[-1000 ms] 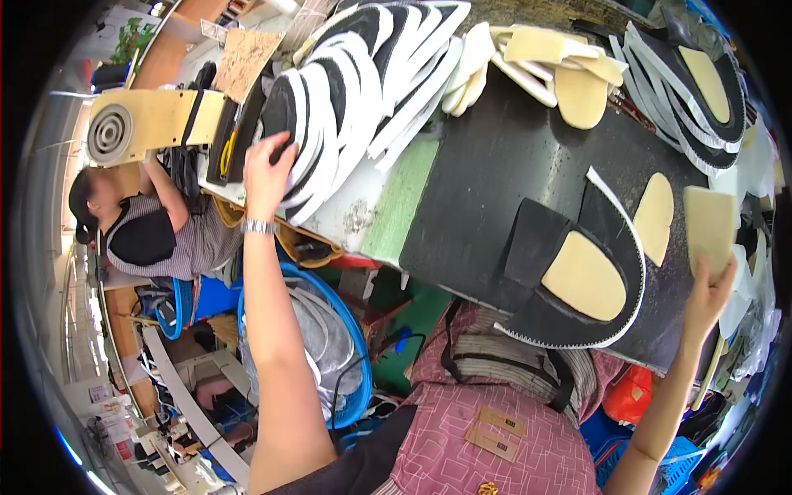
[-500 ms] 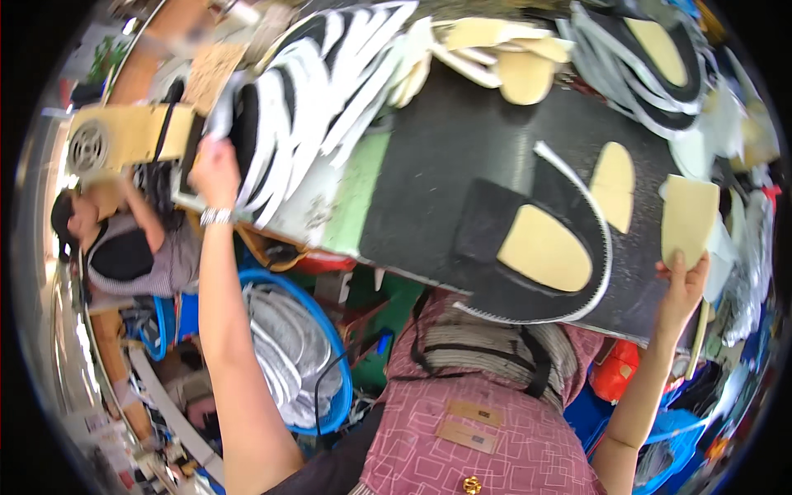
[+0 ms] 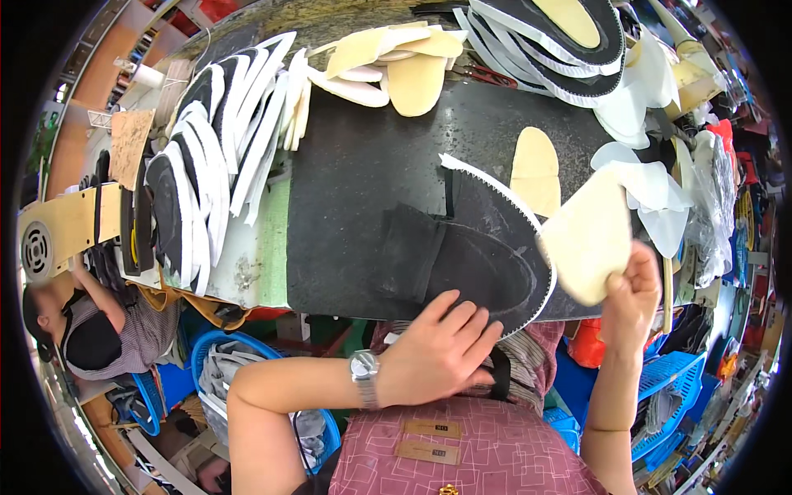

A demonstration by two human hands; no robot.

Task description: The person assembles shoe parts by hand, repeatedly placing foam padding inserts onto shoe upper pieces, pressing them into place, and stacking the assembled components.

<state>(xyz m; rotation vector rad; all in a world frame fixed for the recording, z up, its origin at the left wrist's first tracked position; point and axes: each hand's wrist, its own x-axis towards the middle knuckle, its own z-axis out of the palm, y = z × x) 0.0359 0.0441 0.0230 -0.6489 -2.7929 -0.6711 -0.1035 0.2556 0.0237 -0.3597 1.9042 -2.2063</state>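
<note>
On the table's near side lies a black U-shaped fabric shoe upper (image 3: 487, 256) with a white, toothed-looking edging. Over its near edge is my left hand (image 3: 437, 351), fingers apart and holding nothing; whether the fingertips touch the fabric I cannot tell. My right hand (image 3: 632, 297) pinches a cream, rounded lining piece (image 3: 590, 235) between thumb and fingers, raised over the right end of the upper. Just beyond the upper, a second cream piece (image 3: 536, 172) lies flat on the black table mat (image 3: 346, 190).
Stacked white-edged black uppers (image 3: 198, 165) stand at the left, with more uppers (image 3: 544, 49) at the far right. Cream pieces (image 3: 417, 82) are heaped at the back beside red-handled scissors (image 3: 487, 76). Below the table's left is a blue basket (image 3: 198, 351). Another person (image 3: 115, 330) sits farther left.
My left hand has come from the stack at the left to the upper. The cream piece that lay on the upper is gone from it. My right hand has moved its cream piece leftward.
</note>
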